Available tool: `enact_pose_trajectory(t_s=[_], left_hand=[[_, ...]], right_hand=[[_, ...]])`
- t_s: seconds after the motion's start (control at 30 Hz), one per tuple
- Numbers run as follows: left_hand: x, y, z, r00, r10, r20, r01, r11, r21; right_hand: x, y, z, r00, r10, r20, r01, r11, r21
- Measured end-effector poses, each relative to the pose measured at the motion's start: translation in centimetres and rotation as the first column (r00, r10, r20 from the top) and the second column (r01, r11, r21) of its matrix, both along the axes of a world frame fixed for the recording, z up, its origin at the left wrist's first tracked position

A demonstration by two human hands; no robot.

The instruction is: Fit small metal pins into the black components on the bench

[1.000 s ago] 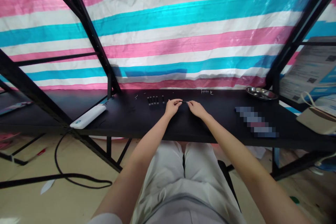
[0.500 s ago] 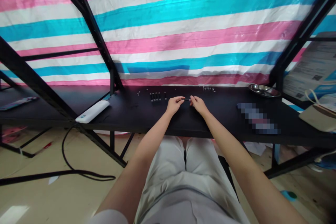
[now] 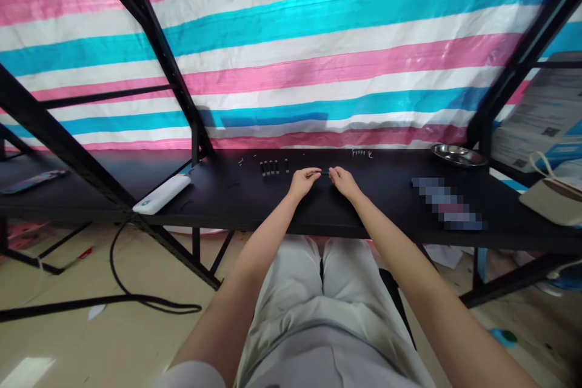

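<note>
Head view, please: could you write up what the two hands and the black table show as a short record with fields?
Left hand: pinches one end of a small dark piece
Right hand: pinches its other end
Left of hands: row of black parts on the black table
Far left: white power bank
Far right: metal dish

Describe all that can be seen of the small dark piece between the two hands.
The small dark piece is short, thin and blackish. It lies roughly level, pinched at its ends by the left hand and the right hand, just over the black table. Its material and parts are too small to tell.
</note>
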State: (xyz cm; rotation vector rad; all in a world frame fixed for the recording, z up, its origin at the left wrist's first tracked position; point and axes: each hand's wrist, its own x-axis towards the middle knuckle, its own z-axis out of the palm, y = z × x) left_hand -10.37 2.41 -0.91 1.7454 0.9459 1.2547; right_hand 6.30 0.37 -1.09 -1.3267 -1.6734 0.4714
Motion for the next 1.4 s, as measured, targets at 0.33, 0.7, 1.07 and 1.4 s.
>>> enact_pose_trajectory(t_s=[0.33,0.7,1.07,1.4], left_hand=[[-0.1,-0.1,0.4,0.994,0.106,0.002,-0.106,0.993,0.046],[-0.4,-0.4,0.7,0.981,0.188,-0.043,-0.185,0.979,0.083],[-0.3,-0.4,0.7,0.978,0.197,-0.073,-0.187,0.974,0.125],[-0.3,-1.1,1.1,0.966,0.178,-0.187,-0.14,0.969,0.202]], right_hand=[[0.1,-0.1,0.1,0.998,-0.067,0.001,0.067,0.997,0.033],[0.0,0.0,-0.6,0.999,0.032,0.014,-0.034,0.996,0.084],[0.6,-0.8,0.1,0.902,-0.12,0.415,0.023,0.972,0.232],[0.1,-1.5,1.0,0.94,-0.071,0.334,-0.037,0.951,0.307]])
